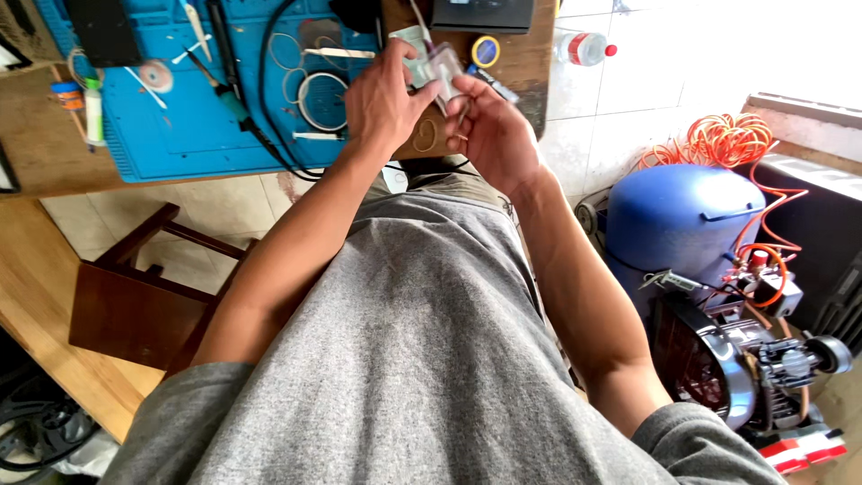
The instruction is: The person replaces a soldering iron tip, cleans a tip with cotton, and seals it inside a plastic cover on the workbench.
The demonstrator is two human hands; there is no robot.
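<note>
left hand [382,103]: fingers closed on a small clear packet [438,65], raised over the tabletop [36,144] edge, likely so it sits close under the eyes. right hand [489,126]: cupped beside it, fingertips on the packet's lower edge, steadying; contents cannot be told. blue mat [171,117]: on the tabletop, carrying tweezers [337,53], wire loops [321,101] and a black cable [269,135], all within reach. compressor [682,224]: on the floor, right, with orange hose [723,139] coiled on top.

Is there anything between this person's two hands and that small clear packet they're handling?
Nothing visible. The left hand and the right hand both touch the small clear packet directly, holding it above the edge of the blue work mat.
</note>
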